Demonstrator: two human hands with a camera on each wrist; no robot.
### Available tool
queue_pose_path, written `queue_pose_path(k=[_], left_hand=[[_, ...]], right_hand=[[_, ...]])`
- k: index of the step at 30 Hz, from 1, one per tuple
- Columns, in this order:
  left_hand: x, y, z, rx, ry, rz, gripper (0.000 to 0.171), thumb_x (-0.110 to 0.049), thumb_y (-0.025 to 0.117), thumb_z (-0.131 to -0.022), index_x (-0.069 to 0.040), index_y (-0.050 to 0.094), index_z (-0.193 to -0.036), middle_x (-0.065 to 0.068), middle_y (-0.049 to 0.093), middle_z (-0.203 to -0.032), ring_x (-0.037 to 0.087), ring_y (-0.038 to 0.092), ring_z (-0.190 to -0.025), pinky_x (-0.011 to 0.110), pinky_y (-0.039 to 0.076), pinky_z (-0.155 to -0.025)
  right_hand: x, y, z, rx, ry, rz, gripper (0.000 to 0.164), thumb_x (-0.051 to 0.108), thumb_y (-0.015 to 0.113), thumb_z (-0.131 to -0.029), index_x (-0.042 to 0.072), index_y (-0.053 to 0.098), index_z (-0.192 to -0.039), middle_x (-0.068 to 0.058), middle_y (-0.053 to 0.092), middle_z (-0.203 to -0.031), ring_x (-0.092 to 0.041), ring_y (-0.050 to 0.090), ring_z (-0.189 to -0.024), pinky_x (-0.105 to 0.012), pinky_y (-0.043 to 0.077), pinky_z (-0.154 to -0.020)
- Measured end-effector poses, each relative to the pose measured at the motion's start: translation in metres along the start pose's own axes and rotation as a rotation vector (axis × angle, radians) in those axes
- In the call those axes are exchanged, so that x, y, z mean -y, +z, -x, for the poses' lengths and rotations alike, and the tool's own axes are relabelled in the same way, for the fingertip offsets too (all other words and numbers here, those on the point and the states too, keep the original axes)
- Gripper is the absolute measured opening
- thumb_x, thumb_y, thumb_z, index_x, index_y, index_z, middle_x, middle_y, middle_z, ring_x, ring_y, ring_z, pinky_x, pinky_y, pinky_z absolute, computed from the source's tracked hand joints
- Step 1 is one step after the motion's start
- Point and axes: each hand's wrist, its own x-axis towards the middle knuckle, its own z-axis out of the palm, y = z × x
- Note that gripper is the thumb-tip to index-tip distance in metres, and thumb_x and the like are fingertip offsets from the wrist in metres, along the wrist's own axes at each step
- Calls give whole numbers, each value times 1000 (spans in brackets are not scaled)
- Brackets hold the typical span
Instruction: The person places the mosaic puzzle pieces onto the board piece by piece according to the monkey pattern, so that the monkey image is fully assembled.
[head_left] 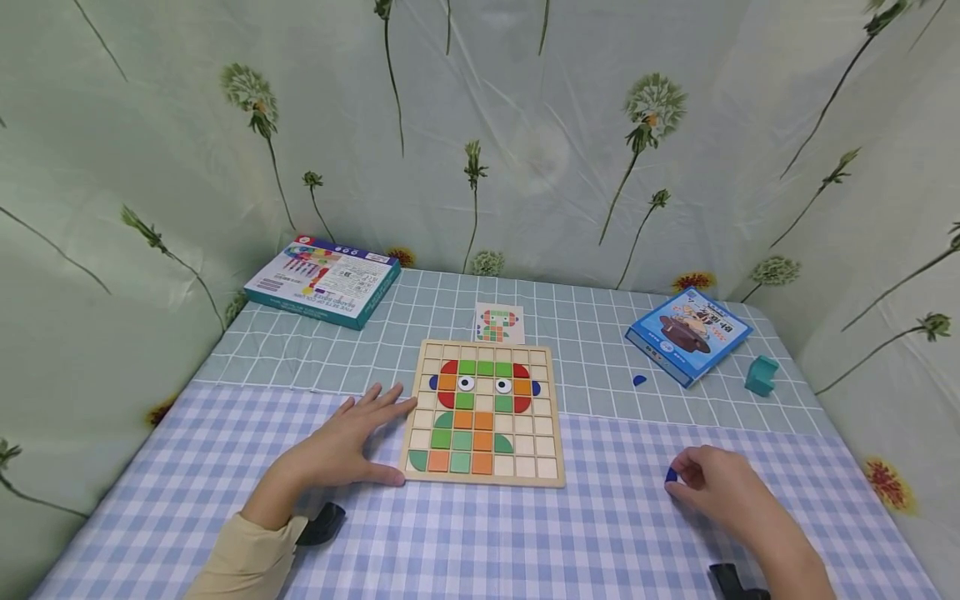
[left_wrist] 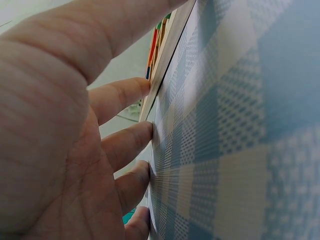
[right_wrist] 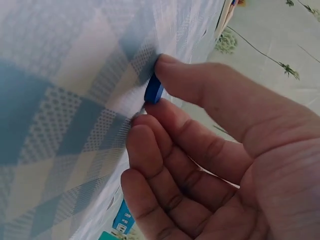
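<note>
In the head view a wooden grid board [head_left: 545, 427] lies on the table, with red, green, orange and blue pieces set in a figure with two eyes. My left hand [head_left: 341, 446] has its fingers spread, thumb and index fingertip against the board's left edge; the left wrist view shows the other fingertips on the cloth. To the right of the board, my right hand [head_left: 723, 487] pinches a small blue piece [right_wrist: 154, 90] between thumb and index finger, close to the cloth. Its other fingers are curled. A pattern card [head_left: 510, 336] lies behind the board.
Another blue half-round piece [head_left: 639, 380] lies beside the blue box [head_left: 693, 333] at back right. A teal block-like object [head_left: 762, 375] stands right of that box. The larger teal-edged box [head_left: 322, 279] lies back left. A dandelion-print curtain [head_left: 540, 192] hangs behind the table.
</note>
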Motion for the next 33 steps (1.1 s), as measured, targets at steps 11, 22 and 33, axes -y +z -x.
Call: queue_pose_path(k=[11,22,33], left_hand=[[1,0,0,4,3,3,108,-60,92,-77,-26,43,-166,12,25,-180,50,12,-166,78,8,-128],[1,-1,0,11,0,15,108,-58,93,-76,-25,43,-166,12,24,-180,50,11,-166,78,7,-128],[1,-1,0,18,-4,11,109,-56,94,-76,-24,43,-166,12,24,-180,49,11,-167,78,7,-128]], right_hand=[[26,-7,-8,-2,-147,18,23,22,87,-89,6,76,-101,2,67,-86,-14,57,-81,-33,56,-74],[108,-8,-29,-30,-389,43,22,22,89,-88,11,78,-103,4,68,-89,-11,58,-83,-30,57,-76],[189,13,-57,-2,-661,28,14,21,85,-91,11,78,-98,3,69,-86,-12,59,-81,-25,55,-75]])
